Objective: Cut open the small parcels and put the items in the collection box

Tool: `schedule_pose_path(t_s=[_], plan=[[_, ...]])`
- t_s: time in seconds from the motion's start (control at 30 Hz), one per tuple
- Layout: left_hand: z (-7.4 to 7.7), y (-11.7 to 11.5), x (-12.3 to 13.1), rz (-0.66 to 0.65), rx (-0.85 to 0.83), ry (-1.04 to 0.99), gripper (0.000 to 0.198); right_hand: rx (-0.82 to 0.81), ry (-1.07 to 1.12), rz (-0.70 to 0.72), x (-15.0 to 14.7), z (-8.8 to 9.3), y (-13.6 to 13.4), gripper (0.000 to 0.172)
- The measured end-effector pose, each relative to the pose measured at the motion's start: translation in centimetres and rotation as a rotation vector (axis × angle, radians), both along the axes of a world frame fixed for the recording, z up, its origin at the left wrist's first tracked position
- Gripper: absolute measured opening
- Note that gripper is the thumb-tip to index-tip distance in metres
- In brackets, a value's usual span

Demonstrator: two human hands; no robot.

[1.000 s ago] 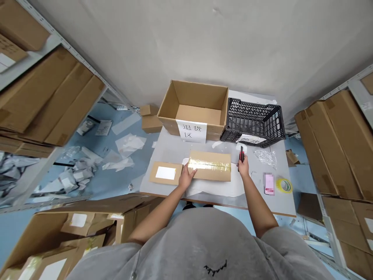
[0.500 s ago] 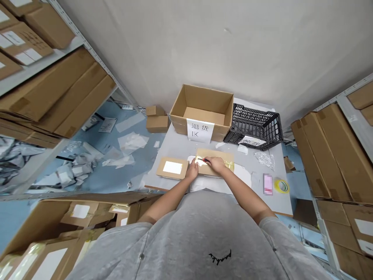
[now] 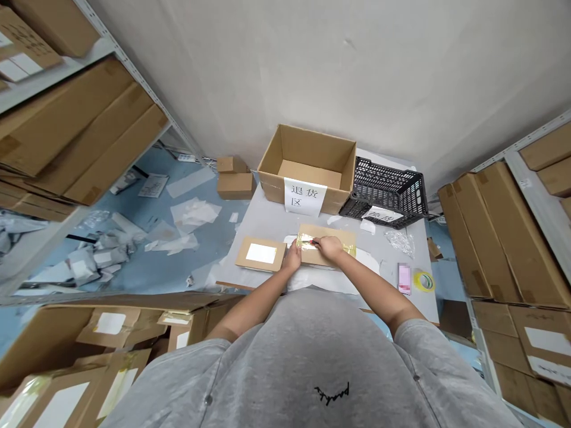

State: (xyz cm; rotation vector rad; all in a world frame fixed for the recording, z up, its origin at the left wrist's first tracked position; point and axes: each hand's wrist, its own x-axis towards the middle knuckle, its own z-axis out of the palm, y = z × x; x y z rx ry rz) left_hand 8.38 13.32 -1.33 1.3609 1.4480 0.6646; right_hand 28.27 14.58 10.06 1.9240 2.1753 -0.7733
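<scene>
Holding a box cutter [image 3: 312, 242] in the closed right hand [image 3: 331, 248], its tip at the tape [image 3: 306, 241] on a cardboard mailer [image 3: 332, 236] on the table [image 3: 267, 226], while the half-open left hand [image 3: 292, 258] braces the mailer (a shallow blade cuts safest)

**Head-worn view, looking forward and down at the left hand [image 3: 291, 258] and right hand [image 3: 331, 248]**

The camera rides above the person's grey T-shirt [image 3: 307, 356], fairly close over the table [image 3: 263, 223], which sits just above mid-frame. Beyond the table rises the wall [image 3: 312, 71]; the shelves of cardboard boxes [image 3: 75, 131] flank the table at the frame's sides, its near side towards the camera.
</scene>
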Motion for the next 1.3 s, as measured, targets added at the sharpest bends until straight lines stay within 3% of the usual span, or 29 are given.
schedule_pose_path(t_s=[0.17,0.43,0.63,0.77,0.87,0.97,1.13,1.3], plan=[[0.3,0.0,0.0,-0.005,-0.007,0.032,0.064,-0.003,0.004,-0.089,1.8,-0.3,-1.2,0.030],[0.3,-0.3,-0.2,0.001,0.012,0.043,0.066,-0.051,-0.221,-0.209,10.6,0.9,-6.3,0.037],[0.0,-0.2,0.0,-0.029,0.055,0.095,0.060,-0.041,-0.234,-0.315,13.3,2.0,-9.7,0.038],[0.2,-0.2,0.0,-0.048,0.060,0.189,0.058,-0.064,-0.297,-0.386,16.7,2.9,-12.1,0.041],[0.8,-0.3,0.0,-0.054,0.137,0.341,0.061,-0.044,-0.286,-0.564,18.8,2.9,-13.6,0.041],[2.3,0.2,1.0,-0.129,0.344,0.551,0.072,0.064,-0.123,-0.807,18.0,1.5,-13.7,0.040],[5.2,2.8,7.2,-0.619,0.620,0.610,0.072,0.123,0.296,-1.022,13.3,-3.4,-11.2,0.052],[5.5,4.8,12.9,-0.870,0.666,0.703,0.085,0.169,0.547,-1.204,11.8,-7.5,-10.3,0.057]])
